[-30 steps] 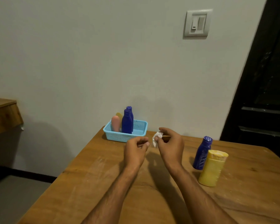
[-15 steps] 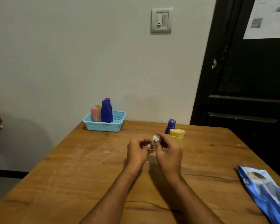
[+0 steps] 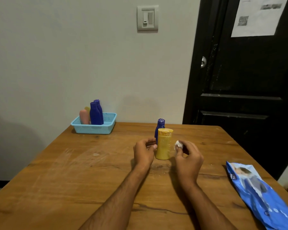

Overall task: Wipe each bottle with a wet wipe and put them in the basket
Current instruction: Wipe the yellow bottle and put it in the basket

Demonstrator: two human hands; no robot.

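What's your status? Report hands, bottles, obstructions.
Right hand pinching wadded wipe; left hand curled, empty, beside yellow bottle. Yellow bottle and blue bottle upright on table, outside basket. Path to basket unobstructed.

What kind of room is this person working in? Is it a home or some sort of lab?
Most likely an ordinary room in a home, not a lab. A worn wooden table stands against a plain wall with a household light switch, beside a dark panelled door with a printed sheet taped on.
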